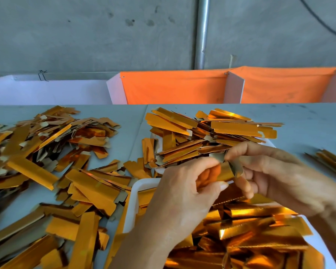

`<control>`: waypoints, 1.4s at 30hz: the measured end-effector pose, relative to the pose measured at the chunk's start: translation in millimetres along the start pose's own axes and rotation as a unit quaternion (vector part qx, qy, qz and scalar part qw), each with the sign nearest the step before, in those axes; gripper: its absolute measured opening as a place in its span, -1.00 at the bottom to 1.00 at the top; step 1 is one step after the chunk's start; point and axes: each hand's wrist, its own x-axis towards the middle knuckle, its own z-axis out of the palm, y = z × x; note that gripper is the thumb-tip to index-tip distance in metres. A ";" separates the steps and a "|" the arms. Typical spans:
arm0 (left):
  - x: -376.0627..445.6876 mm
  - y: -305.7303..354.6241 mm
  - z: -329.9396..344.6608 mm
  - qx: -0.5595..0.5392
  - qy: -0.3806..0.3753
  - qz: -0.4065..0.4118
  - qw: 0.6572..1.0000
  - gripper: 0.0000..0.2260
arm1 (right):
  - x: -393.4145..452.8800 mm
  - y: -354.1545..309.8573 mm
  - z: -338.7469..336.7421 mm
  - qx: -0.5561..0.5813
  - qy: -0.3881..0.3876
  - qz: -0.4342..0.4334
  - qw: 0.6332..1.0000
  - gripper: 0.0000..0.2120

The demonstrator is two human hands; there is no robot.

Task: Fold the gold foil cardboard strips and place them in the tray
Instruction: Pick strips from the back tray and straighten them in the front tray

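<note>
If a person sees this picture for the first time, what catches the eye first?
First, the two hands, left hand and right hand, pinching one gold strip over the white tray, which holds folded strips. Next, the loose strips heaped on the grey table at the left, and the orange cloth behind.

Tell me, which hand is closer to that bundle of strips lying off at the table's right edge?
Right. The right hand is beside the bundle; the left hand is farther off, beyond it.

Both hands (221, 177) pinch a gold strip (224, 172) above tray (133, 202).
</note>
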 end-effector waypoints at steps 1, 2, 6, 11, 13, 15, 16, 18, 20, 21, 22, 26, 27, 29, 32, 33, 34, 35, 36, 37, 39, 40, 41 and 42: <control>0.0 0.2 -0.2 -0.003 -0.002 -0.001 1.000 -0.72 | 0.2 0.5 -0.8 0.016 -0.005 0.005 1.000 -0.69; 0.0 0.2 0.0 -0.004 -0.003 -0.002 1.000 -0.72 | 0.3 0.9 -1.0 0.032 -0.007 0.012 0.999 -0.63; -0.3 0.9 -0.2 -0.003 -0.004 0.001 1.000 -0.72 | 2.1 2.0 2.1 0.052 0.017 0.032 0.998 -0.58; -0.4 2.4 0.2 0.000 -0.003 0.011 1.000 -0.75 | 2.8 1.7 4.9 0.038 0.025 0.032 0.998 -0.57; -0.3 2.2 0.2 0.000 -0.002 0.016 1.000 -0.76 | 2.5 1.3 5.2 0.031 0.021 0.030 0.999 -0.58; 0.0 1.8 0.4 0.009 -0.001 0.021 1.000 -0.73 | 2.1 1.1 4.7 0.025 0.018 0.030 0.999 -0.59; 0.0 1.5 0.8 0.017 0.000 0.024 1.000 -0.71 | 2.3 0.9 4.7 0.018 0.020 0.033 0.999 -0.59; 0.0 0.7 1.5 0.036 0.000 0.031 0.999 -0.67 | 2.9 1.0 5.1 -0.006 0.031 0.044 0.999 -0.64; -0.4 0.5 2.1 0.048 0.000 0.034 0.998 -0.66 | 3.7 1.1 6.7 -0.023 0.044 0.052 0.997 -0.75; -0.4 0.5 2.1 0.050 0.000 0.033 0.998 -0.66 | 3.9 1.3 7.3 -0.026 0.049 0.051 0.997 -0.80; -0.4 0.4 1.9 0.050 0.001 0.032 0.998 -0.67 | 4.1 1.5 7.8 -0.027 0.052 0.051 0.997 -0.83; 0.5 0.6 1.1 0.049 0.001 0.028 0.998 -0.72 | 4.7 2.0 8.5 -0.020 0.063 0.048 0.997 -0.87; 0.7 0.7 1.3 0.049 0.001 0.028 0.998 -0.73 | 4.9 2.1 8.2 -0.018 0.066 0.047 0.997 -0.87; 0.8 1.0 1.5 0.047 0.001 0.028 0.999 -0.73 | 5.1 2.0 8.2 -0.011 0.066 0.046 0.997 -0.87; 0.4 0.1 1.1 0.036 0.000 0.024 0.999 -0.73 | 4.7 2.2 7.6 -0.003 0.065 0.049 0.997 -0.88; 0.4 -0.1 0.7 0.035 0.000 0.023 0.999 -0.73 | 4.8 2.4 7.4 -0.006 0.066 0.051 0.997 -0.88; 0.3 -0.4 0.6 0.037 0.001 0.023 0.999 -0.72 | 4.8 2.6 7.3 -0.010 0.068 0.052 0.996 -0.88; 0.4 -0.4 0.8 0.042 0.001 0.022 0.999 -0.72 | 4.8 2.8 7.4 -0.015 0.070 0.052 0.996 -0.88; 0.5 -0.5 1.1 0.050 0.002 0.024 0.998 -0.71 | 5.0 3.1 7.6 -0.019 0.074 0.050 0.996 -0.88; 0.6 -0.3 1.5 0.062 0.003 0.027 0.998 -0.69 | 5.3 3.7 8.0 -0.024 0.080 0.048 0.995 -0.87; 1.2 0.2 2.3 0.095 0.003 0.040 0.995 -0.67 | 6.0 4.9 9.1 -0.041 0.093 0.041 0.994 -0.85; 1.8 0.8 2.5 0.110 0.003 0.050 0.993 -0.66 | 6.3 5.2 9.9 -0.054 0.099 0.038 0.993 -0.83; 2.4 1.6 2.7 0.124 0.001 0.059 0.990 -0.65 | 6.4 5.3 10.6 -0.073 0.102 0.036 0.991 -0.81; 3.1 2.4 3.2 0.138 -0.002 0.068 0.988 -0.63 | 6.3 5.1 11.1 -0.096 0.102 0.035 0.989 -0.79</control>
